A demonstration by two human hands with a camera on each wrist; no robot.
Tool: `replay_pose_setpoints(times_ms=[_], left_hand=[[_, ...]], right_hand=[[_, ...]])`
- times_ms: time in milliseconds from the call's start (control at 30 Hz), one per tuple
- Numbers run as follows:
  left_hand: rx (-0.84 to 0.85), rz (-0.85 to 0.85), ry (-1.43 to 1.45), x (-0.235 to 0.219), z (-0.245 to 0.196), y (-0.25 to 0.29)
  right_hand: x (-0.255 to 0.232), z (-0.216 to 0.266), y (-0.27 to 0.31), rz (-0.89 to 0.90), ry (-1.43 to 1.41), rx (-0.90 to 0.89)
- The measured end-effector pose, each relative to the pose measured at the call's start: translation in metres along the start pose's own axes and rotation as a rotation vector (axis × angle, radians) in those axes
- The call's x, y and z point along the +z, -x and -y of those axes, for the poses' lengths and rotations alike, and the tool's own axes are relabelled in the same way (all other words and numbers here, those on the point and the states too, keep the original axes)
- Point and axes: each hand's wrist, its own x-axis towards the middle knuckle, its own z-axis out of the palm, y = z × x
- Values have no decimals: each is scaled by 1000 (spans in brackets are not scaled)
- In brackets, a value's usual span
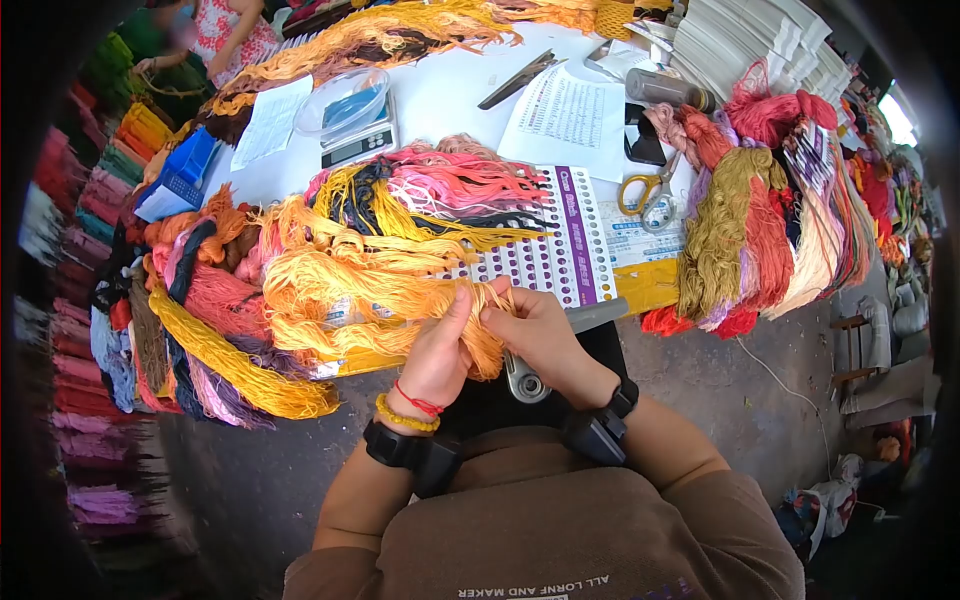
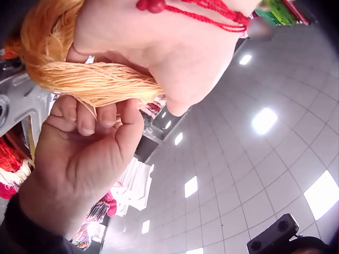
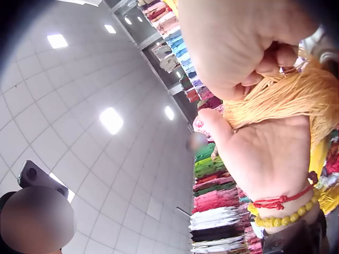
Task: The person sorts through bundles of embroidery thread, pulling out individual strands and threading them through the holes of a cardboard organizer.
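A light-orange skein of thread (image 1: 350, 280) lies over the table's front part, and its end runs into both hands. My left hand (image 1: 440, 350) holds the bundle between thumb and fingers, with a tuft of thread hanging below. Close beside it, my right hand (image 1: 545, 335) pinches strands at the same end with curled fingertips. From the left wrist, the gathered strands (image 2: 100, 82) cross between the two hands. The right wrist view has the thread (image 3: 280, 98) across the left palm (image 3: 265, 148), with the right fingers (image 3: 265, 66) curled on it.
A punched thread card (image 1: 575, 230) lies just beyond the hands, with pink, yellow and black threads over it. Scissors (image 1: 645, 195), a phone (image 1: 643, 135) and a digital scale (image 1: 358, 140) are farther back. Coloured skeins hang over both table sides. Another person (image 1: 225, 45) is at the far left.
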Motion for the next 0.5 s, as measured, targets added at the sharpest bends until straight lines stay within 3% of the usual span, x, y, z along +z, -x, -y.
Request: replay_pose_setpoints(times_ms=[133, 233, 300, 367, 400, 467, 500], left_hand=[[16, -18, -42, -5, 7, -1], [152, -99, -154, -5, 11, -2], [138, -226, 17, -7, 9, -1], [118, -130, 133, -23, 8, -1], [96, -32, 248, -29, 5, 0], [93, 25, 258, -34, 3, 2], [71, 80, 245, -32, 0, 1]], right_hand=[[2, 8, 3, -19, -43, 4], [1, 5, 4, -45, -39, 44], [-7, -2, 2, -61, -54, 86], [-24, -10, 0, 309, -866, 202], [-27, -5, 2, 309, -867, 203], [-29, 7, 7, 525, -1012, 157], [-26, 15, 9, 507, -983, 158]])
